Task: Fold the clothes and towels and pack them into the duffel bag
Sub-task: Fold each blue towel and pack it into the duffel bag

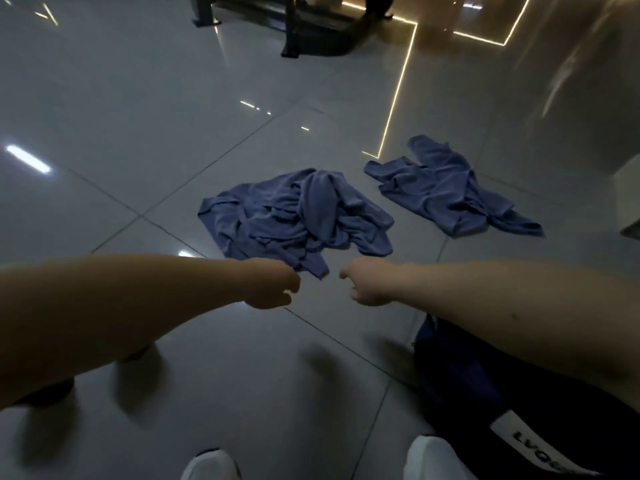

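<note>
A crumpled blue cloth (298, 213) lies heaped on the grey tiled floor ahead of me. A second blue cloth (446, 192) lies spread out to its right. My left hand (273, 285), fingers curled, meets the near corner of the heap; whether it grips the fabric is hidden. My right hand (363, 285) hovers a little right of that corner with curled fingers and nothing in it. The dark navy duffel bag (485, 393) with a white label sits at the lower right, partly under my right forearm.
Black exercise equipment (311, 26) stands at the far end of the floor. A white block (630, 199) juts in at the right edge by the wall. My white shoes (211, 465) show at the bottom. A lit strip (398, 91) runs along the floor.
</note>
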Demonstrator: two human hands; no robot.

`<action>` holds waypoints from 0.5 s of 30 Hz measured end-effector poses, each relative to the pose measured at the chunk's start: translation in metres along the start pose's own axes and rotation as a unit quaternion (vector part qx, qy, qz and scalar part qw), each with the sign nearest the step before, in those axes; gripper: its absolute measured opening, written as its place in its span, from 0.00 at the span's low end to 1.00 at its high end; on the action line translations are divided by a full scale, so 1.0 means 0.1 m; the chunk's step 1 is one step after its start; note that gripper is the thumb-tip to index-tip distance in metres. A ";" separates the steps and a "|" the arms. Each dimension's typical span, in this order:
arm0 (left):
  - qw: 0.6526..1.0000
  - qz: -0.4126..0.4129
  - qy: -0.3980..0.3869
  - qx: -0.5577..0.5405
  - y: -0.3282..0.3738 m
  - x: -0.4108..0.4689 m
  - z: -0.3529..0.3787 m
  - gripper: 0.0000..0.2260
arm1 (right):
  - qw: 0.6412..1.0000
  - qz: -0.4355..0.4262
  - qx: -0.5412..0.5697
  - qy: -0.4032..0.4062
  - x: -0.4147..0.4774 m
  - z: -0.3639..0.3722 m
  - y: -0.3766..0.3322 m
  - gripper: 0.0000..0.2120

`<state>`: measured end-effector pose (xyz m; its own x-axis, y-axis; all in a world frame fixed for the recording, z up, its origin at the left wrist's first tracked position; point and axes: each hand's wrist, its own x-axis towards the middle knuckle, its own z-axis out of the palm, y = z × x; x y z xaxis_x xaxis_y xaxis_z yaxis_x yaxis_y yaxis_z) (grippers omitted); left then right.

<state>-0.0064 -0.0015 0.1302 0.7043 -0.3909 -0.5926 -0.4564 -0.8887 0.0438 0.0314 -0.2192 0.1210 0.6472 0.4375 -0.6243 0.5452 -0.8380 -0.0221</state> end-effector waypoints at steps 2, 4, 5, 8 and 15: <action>1.000 -0.013 -0.009 0.005 -0.24 0.11 0.25 0.19 | 1.000 -0.001 0.011 0.003 0.30 0.05 -0.08 0.24; 0.999 -0.035 -0.018 0.012 -0.45 0.23 0.49 0.17 | 1.000 -0.003 0.028 0.000 0.61 0.12 -0.15 0.21; 0.999 -0.049 -0.019 0.012 -0.55 0.30 0.60 0.16 | 0.999 -0.003 0.039 0.000 0.75 0.16 -0.17 0.21; 0.997 -0.082 -0.014 0.000 -0.81 0.47 0.85 0.14 | 0.996 0.000 0.085 0.019 1.17 0.23 -0.25 0.20; 0.987 -0.129 0.044 -0.082 -1.06 0.93 1.22 0.22 | 0.965 -0.037 0.249 0.068 1.85 0.43 -0.66 0.34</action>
<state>0.0411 0.0852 -0.0274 0.8332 -0.1593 -0.5295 -0.1667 -0.9854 0.0341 0.0921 -0.0973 -0.0269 0.6980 0.5132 -0.4993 0.2905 -0.8404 -0.4576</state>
